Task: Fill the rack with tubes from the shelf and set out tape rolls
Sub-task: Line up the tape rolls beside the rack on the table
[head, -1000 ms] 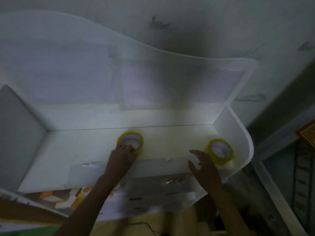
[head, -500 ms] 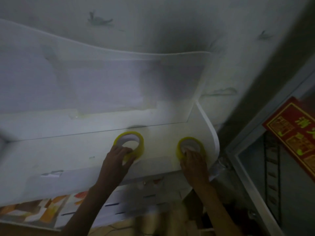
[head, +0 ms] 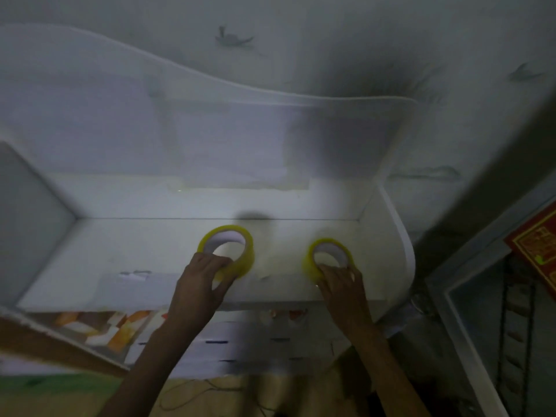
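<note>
Two yellow tape rolls are on the white shelf [head: 135, 251]. My left hand [head: 200, 284] grips the near rim of the left tape roll [head: 240, 260], which is tilted up off the shelf board. My right hand [head: 340, 281] holds the near edge of the right tape roll [head: 310, 260], with fingers curled over its rim; this roll lies nearly flat. No tubes or rack are visible.
The shelf has a wavy white back panel [head: 210, 130] and a curved right side wall [head: 400, 236]. A white partition [head: 27, 224] closes the left. Below the shelf are white boxes and orange-patterned items [head: 102, 329]. A red sign [head: 538, 245] hangs at right.
My right hand reached the right roll and took hold of it. My left hand has tilted the left roll up. The view shifted, so the rolls sit closer together and more central.
</note>
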Action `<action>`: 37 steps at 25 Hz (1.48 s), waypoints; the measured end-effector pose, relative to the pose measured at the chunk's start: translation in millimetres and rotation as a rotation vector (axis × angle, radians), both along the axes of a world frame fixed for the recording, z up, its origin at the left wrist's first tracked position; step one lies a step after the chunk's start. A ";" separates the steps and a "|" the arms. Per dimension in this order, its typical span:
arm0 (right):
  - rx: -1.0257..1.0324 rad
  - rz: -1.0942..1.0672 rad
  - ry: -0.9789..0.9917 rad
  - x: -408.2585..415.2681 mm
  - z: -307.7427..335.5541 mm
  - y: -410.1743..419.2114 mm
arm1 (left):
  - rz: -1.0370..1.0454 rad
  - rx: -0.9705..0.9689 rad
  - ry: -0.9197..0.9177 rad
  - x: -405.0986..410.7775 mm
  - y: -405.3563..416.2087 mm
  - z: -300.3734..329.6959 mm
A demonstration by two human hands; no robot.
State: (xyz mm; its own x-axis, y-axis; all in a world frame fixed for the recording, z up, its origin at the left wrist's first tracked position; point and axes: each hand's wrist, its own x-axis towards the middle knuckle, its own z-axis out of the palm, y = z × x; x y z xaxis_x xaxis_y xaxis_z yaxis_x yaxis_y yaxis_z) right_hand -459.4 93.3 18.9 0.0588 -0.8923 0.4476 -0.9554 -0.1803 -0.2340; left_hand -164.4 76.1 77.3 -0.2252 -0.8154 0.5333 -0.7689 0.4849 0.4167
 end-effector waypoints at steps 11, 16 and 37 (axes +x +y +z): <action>0.003 0.603 -0.084 203.8 56.5 -15.5 | 0.346 -0.072 -0.062 179.2 95.7 31.3; 0.008 0.809 -0.094 336.9 80.2 17.6 | 0.501 -0.143 -0.045 283.2 169.8 50.3; -0.104 1.179 -0.189 795.4 91.5 21.8 | 0.966 -0.120 -0.041 667.1 258.0 39.5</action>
State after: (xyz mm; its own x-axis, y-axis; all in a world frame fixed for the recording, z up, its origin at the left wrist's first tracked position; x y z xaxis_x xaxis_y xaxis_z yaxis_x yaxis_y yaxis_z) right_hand 335.9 115.1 110.4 0.7417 -0.2924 0.6037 -0.1413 -0.9479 -0.2855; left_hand 502.7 334.1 116.8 0.4916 -0.5995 0.6316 -0.8706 -0.3245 0.3697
